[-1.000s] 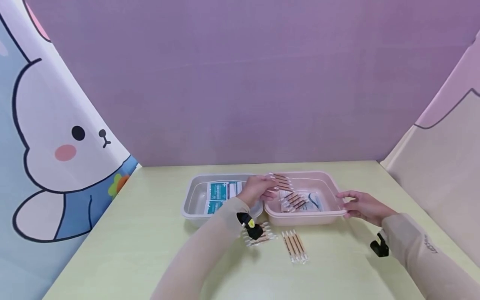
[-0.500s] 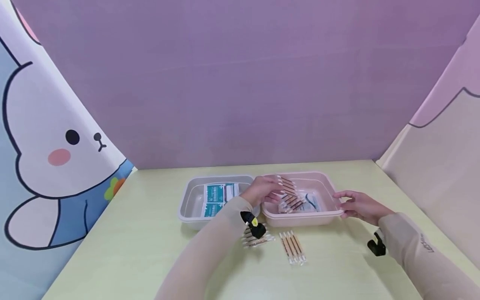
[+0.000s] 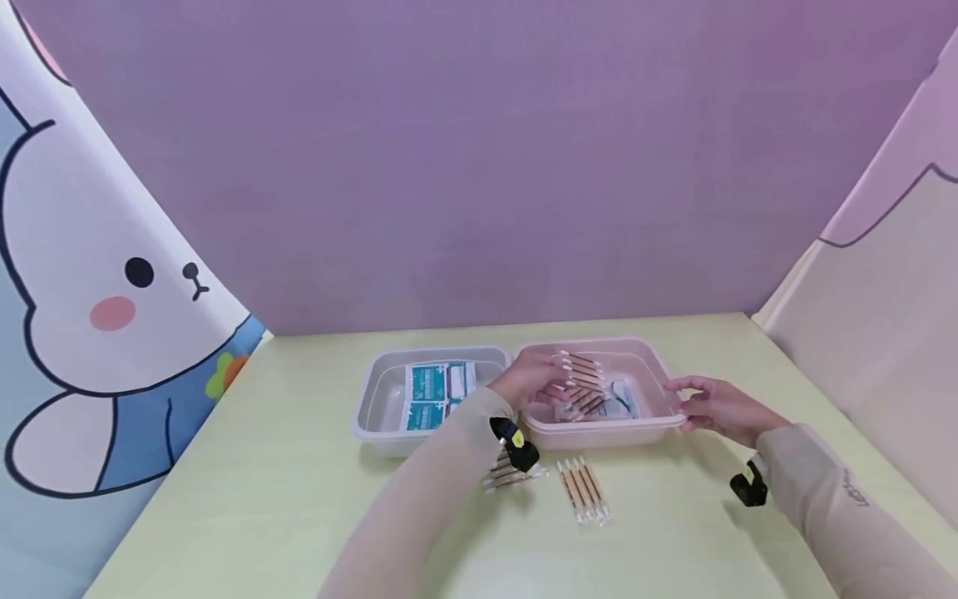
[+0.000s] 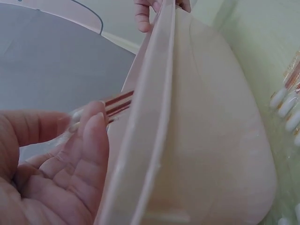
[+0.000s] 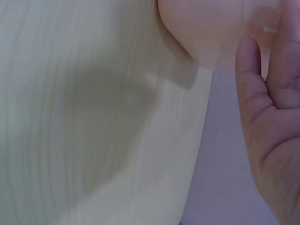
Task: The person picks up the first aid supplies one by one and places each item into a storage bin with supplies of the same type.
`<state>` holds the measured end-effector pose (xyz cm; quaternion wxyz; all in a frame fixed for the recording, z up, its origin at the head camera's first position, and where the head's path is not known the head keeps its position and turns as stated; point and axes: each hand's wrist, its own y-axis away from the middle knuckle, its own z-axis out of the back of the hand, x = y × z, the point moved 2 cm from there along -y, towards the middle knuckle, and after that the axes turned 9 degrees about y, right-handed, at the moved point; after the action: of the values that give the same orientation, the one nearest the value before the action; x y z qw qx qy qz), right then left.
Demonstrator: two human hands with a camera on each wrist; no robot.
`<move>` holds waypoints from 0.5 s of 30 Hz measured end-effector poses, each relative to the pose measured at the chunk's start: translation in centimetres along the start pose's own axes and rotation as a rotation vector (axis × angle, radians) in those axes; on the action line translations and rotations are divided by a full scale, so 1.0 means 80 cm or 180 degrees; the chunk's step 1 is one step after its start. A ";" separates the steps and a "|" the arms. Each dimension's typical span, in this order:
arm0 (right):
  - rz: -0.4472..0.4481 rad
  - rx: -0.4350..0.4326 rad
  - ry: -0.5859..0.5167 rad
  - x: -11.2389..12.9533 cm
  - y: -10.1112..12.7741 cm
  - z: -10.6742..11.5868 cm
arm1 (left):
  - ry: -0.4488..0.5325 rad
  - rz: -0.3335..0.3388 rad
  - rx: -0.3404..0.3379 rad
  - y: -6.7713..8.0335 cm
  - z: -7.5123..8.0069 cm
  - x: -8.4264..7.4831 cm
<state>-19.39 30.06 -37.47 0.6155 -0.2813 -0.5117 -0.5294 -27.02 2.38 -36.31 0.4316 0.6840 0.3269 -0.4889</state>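
Over the left part of the pink plastic basin (image 3: pixel 599 435), my left hand (image 3: pixel 530 376) pinches a clear packet of brown-stemmed cotton swabs (image 3: pixel 583 366) between thumb and fingers. In the left wrist view, the brown stems (image 4: pixel 119 103) stick out beyond the fingertips, partly behind the basin's rim. My right hand (image 3: pixel 722 408) holds the basin's right rim, with fingers on both sides of it. Inside the basin lie another swab packet (image 3: pixel 586 405) and a white packet with a dark blue curve (image 3: pixel 623 401). The right wrist view shows my fingers (image 5: pixel 253 79) along the basin's outer wall.
A grey basin (image 3: pixel 382 403) stands to the left, holding teal-and-white packets (image 3: pixel 428 384). Two more swab packets lie on the table in front: one packet (image 3: pixel 516 477) partly under my left wrist, one upright packet (image 3: pixel 584 491). A purple wall (image 3: pixel 479 183) rises behind.
My left hand has moved slightly right with its swab packet, further over the pink basin. The right hand stays on the rim. The head view has shifted a little.
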 end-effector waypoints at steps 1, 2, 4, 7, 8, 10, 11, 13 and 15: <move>0.0004 -0.0007 -0.0019 0.000 0.002 0.001 | 0.0001 0.0006 0.0008 -0.001 -0.001 -0.001; 0.0012 0.0001 -0.0046 0.000 0.002 0.002 | -0.0001 0.0005 0.0019 -0.003 -0.002 -0.001; 0.0015 0.0018 -0.0085 0.001 0.003 0.002 | -0.0011 0.0008 -0.0009 -0.005 -0.004 -0.002; 0.0011 0.0024 -0.0092 0.002 0.003 0.000 | 0.0015 0.0001 -0.0076 -0.009 -0.006 0.000; 0.0006 0.0022 -0.0079 0.002 0.003 -0.002 | 0.0026 -0.0004 -0.0102 -0.010 -0.007 0.001; 0.0000 0.0006 -0.0043 0.003 0.001 -0.003 | 0.0034 -0.0020 -0.0135 -0.012 -0.008 0.002; -0.0014 -0.0009 -0.0031 0.003 0.000 -0.004 | 0.0029 -0.0027 -0.0139 -0.013 -0.008 0.003; -0.0031 -0.0027 -0.0012 0.002 0.001 -0.003 | -0.0078 -0.0053 -0.0127 -0.014 -0.010 0.004; -0.0025 -0.0022 -0.0029 0.002 0.003 -0.002 | -0.0237 -0.0112 -0.0090 -0.014 -0.011 0.003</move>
<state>-19.14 29.95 -37.32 0.6102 -0.2837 -0.5137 -0.5322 -27.58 3.65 -36.73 0.4444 0.6533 0.3295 -0.5168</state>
